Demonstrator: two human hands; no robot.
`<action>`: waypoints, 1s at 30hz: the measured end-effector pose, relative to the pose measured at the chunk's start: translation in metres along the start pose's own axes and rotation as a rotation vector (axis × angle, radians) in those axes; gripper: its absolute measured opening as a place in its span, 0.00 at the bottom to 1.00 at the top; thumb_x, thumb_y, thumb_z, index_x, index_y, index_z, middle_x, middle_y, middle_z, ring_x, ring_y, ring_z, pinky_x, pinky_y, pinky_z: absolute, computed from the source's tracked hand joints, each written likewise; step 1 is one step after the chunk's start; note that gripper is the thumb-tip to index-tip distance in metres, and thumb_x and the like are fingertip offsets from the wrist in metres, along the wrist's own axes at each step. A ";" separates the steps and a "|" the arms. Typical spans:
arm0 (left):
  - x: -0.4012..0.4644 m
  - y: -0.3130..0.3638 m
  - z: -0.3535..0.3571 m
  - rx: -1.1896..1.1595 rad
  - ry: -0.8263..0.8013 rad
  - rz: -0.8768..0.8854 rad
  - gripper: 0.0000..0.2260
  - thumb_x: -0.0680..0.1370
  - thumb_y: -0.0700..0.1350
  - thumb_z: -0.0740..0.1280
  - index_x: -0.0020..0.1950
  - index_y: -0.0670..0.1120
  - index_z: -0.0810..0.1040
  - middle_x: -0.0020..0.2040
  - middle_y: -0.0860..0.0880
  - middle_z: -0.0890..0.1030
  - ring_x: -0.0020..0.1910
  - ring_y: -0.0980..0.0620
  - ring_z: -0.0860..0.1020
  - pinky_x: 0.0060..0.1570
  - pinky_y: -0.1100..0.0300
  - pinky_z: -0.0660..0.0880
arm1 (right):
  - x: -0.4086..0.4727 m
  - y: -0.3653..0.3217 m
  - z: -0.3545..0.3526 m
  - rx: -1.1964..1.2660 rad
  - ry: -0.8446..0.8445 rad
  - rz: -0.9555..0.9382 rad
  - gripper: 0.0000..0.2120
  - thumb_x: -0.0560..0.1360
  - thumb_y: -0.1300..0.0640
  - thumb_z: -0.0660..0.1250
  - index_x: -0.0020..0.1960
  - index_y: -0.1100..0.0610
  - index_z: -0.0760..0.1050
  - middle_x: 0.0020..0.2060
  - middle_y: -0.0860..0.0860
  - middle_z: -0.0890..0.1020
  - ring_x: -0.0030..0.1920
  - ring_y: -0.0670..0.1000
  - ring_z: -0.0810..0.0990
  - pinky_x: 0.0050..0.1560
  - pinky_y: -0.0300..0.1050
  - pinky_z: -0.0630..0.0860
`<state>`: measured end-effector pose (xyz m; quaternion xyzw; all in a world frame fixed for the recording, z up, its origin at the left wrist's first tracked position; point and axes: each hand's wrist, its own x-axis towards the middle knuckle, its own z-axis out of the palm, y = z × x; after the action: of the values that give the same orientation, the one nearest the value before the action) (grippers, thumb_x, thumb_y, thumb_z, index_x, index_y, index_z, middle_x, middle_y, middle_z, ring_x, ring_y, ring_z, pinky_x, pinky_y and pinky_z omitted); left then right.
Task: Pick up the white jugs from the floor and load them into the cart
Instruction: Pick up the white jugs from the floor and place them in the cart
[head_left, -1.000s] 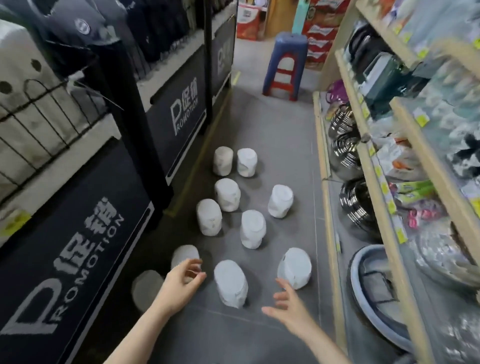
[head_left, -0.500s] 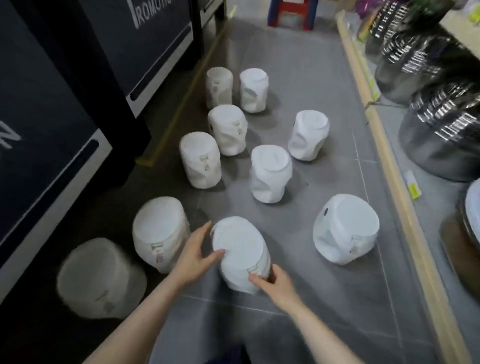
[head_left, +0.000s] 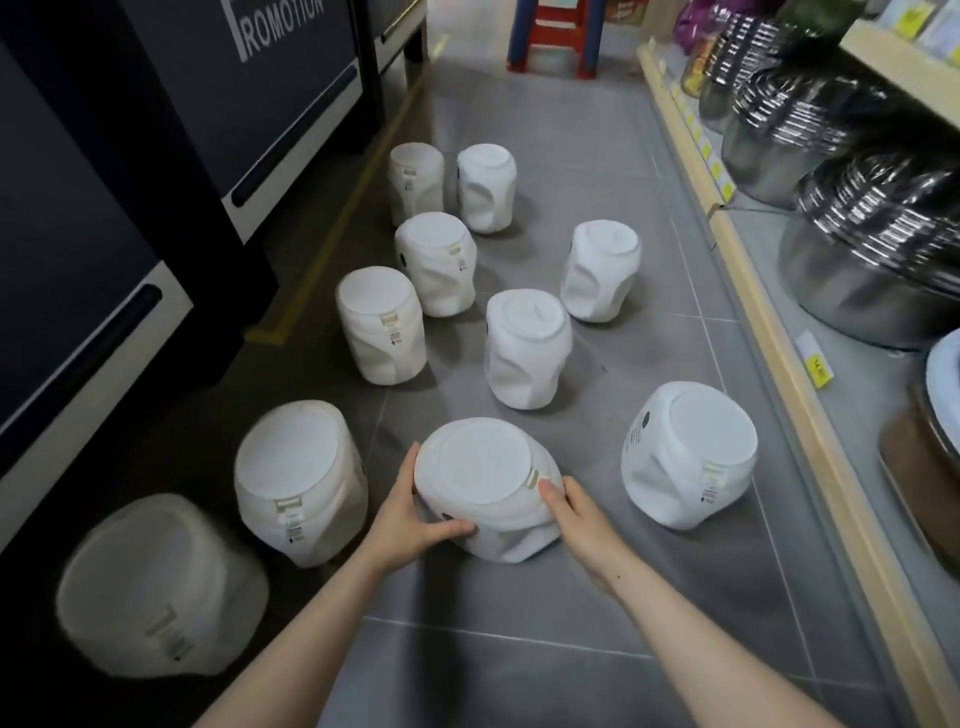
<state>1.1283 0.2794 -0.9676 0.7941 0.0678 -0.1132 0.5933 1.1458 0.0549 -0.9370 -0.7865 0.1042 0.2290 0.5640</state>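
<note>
Only the head view to go on here, so that's the whole tour.

Half a second back your hands were just landing on the nearest jug (head_left: 485, 486); a second back they were still in the air, fingers loose, nothing touched. Now you've closed in on it properly. Your left hand (head_left: 415, 512) is wrapped round the near-left side with the thumb along the lower wall, and your right hand (head_left: 576, 512) is pressed against the right side, fingers (head_left: 550, 491) up by the little tag at the rim. So both hands are clamped on the same jug, one each side. It looks tilted toward you, but I can't tell if it's actually off the floor (head_left: 649, 597) yet or just rocked on its edge.

What that means: you've gone from reaching to gripping, so I'd call this the start of the first lift. Nothing's loaded yet by the look of it.

The other jugs are all still standing in the aisle: one just to the left (head_left: 301, 483), one to the right (head_left: 688, 457), a blurry one at far left (head_left: 161, 587), and six more further up (head_left: 527, 356). No cart in view at all, so you'll probably have to turn to find it. The steel pots (head_left: 872, 260) on the right shelf sit close to the aisle, so watch your elbow when you swing round.
</note>
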 end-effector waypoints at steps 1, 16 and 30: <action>0.004 -0.004 0.001 -0.020 0.014 0.006 0.57 0.53 0.62 0.80 0.75 0.54 0.54 0.69 0.65 0.65 0.68 0.64 0.65 0.69 0.62 0.61 | 0.004 0.000 0.002 0.020 0.005 -0.014 0.15 0.78 0.47 0.59 0.46 0.61 0.70 0.43 0.53 0.78 0.45 0.47 0.74 0.51 0.46 0.72; -0.046 0.233 -0.073 -0.179 0.075 0.033 0.45 0.55 0.56 0.81 0.67 0.54 0.63 0.63 0.54 0.73 0.62 0.59 0.74 0.55 0.69 0.73 | -0.086 -0.242 -0.084 0.171 -0.190 0.012 0.16 0.81 0.49 0.53 0.39 0.53 0.72 0.22 0.43 0.74 0.25 0.41 0.72 0.27 0.32 0.67; -0.257 0.544 -0.149 -0.319 0.391 -0.108 0.27 0.62 0.57 0.80 0.57 0.50 0.79 0.52 0.47 0.84 0.53 0.47 0.82 0.57 0.42 0.77 | -0.302 -0.515 -0.127 0.078 -0.389 -0.088 0.15 0.77 0.47 0.61 0.61 0.53 0.68 0.40 0.44 0.73 0.39 0.44 0.71 0.42 0.38 0.69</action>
<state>1.0268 0.2733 -0.3566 0.6923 0.2405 0.0233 0.6799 1.1301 0.0835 -0.3269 -0.7087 -0.0326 0.3475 0.6131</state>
